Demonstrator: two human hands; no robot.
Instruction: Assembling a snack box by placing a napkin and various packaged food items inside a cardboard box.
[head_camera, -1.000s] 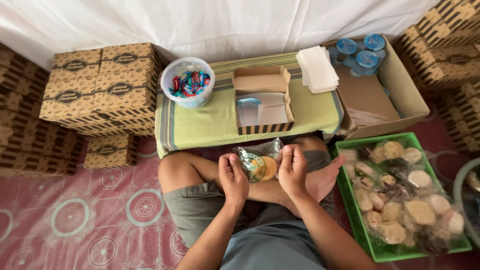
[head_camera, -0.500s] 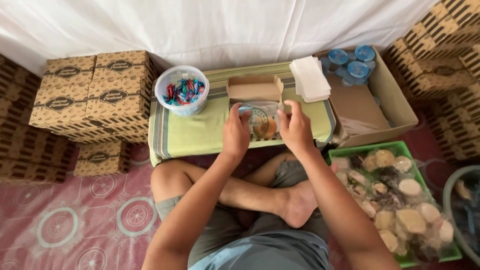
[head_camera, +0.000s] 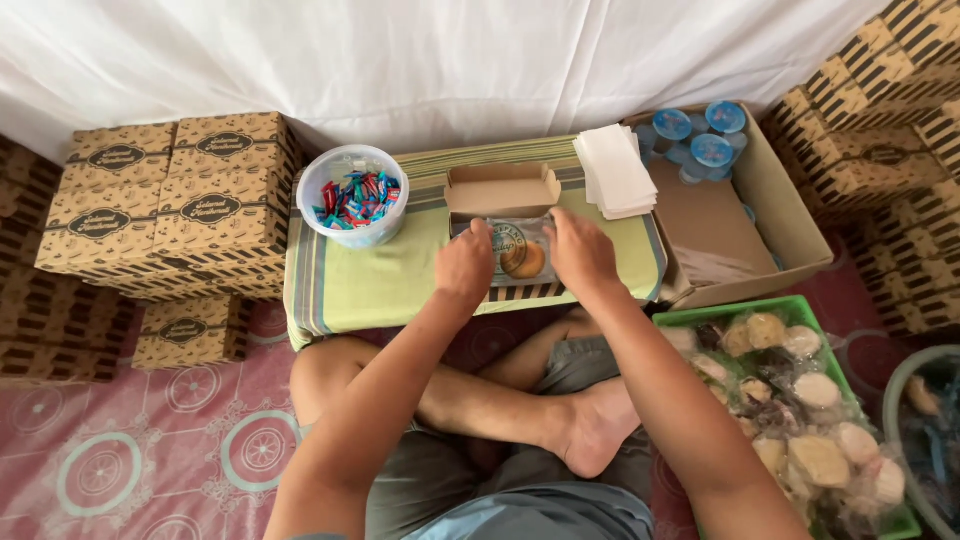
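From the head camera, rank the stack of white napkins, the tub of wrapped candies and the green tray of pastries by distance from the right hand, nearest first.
From the right hand:
1. Stack of white napkins, just beyond it on the low table.
2. Green tray of pastries, on the floor to the right.
3. Tub of wrapped candies, far left of the table.

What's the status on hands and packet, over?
Left hand and right hand grip wrapped pastry packet at both ends. Packet sits in open cardboard box. Nothing blocking.
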